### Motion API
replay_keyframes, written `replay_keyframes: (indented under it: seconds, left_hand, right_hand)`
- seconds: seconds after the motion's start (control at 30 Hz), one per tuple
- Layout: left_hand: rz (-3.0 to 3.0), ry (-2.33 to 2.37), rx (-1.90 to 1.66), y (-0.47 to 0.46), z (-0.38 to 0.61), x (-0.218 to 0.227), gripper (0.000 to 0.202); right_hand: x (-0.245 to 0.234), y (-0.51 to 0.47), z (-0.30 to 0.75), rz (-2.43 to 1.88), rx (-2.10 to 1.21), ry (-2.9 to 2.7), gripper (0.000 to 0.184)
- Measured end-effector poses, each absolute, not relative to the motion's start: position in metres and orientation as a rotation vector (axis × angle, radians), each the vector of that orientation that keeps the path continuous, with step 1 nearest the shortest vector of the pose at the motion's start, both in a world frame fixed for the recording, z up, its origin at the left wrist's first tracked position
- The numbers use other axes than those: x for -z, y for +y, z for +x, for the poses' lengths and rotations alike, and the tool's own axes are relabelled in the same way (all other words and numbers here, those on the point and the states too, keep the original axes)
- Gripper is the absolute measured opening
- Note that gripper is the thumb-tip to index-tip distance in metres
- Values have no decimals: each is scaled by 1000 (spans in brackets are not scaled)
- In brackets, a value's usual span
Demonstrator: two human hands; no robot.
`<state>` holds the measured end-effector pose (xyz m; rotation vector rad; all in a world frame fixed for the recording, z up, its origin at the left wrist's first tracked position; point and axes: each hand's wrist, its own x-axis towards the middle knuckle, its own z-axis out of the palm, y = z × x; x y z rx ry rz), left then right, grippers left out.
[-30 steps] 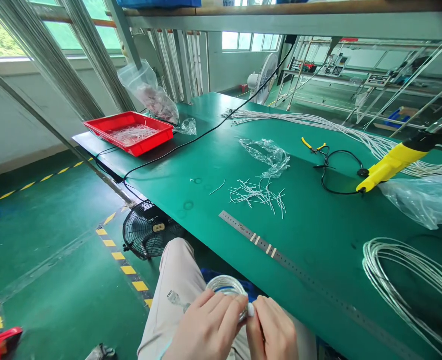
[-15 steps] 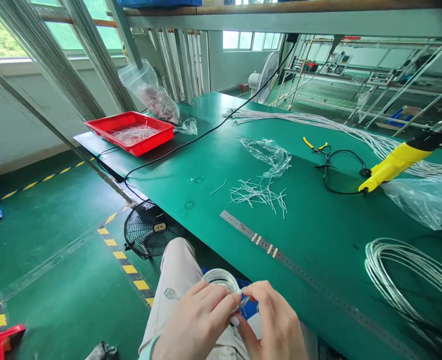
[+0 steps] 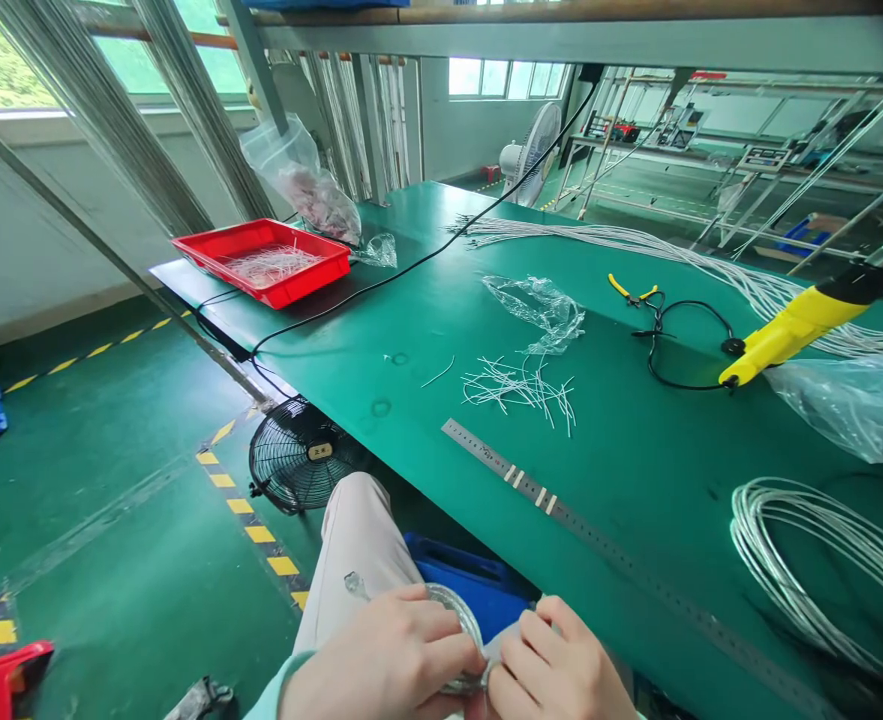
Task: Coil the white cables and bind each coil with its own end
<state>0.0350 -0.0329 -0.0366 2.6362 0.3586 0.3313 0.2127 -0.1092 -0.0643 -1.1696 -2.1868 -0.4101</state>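
A small coil of clear-sheathed wire (image 3: 460, 630) sits low over my lap, held between both hands. My left hand (image 3: 385, 660) wraps its fingers round the coil's left side. My right hand (image 3: 553, 665) pinches the coil's lower right edge, and part of the coil is hidden behind the fingers. On the green bench, out of reach of both hands, lie a steel ruler (image 3: 561, 510), a scatter of short white wire pieces (image 3: 520, 392) and a larger loose wire coil (image 3: 793, 560).
The green bench (image 3: 636, 450) runs ahead and right. It bears a red tray of wires (image 3: 261, 262), yellow-handled pliers (image 3: 628, 290), a yellow-handled tool with a black cord (image 3: 793, 330) and plastic bags (image 3: 838, 405). A blue crate (image 3: 471, 585) and a floor fan (image 3: 302, 455) stand below.
Both hands have dropped lower with the coil, and the right hand has moved from the coil's side to its lower edge. More of the blue crate now shows.
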Motion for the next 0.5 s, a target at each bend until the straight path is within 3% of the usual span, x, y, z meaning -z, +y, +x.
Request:
replay_keyframes:
  seconds: [0.2,0.37,0.5]
  left_hand:
    - [2835,394,-568,-36,44,38,41]
    - [3061,586,-714,-44,52,36,35]
    - [2985,530,-657,-38,50,37,35]
  right_hand:
    - [84,-114,194,-1292,120,-1807,52]
    - [118,-123,155,-1562,-591,-965,51]
    - [113,-124,155,-1601,-560,-1007,52]
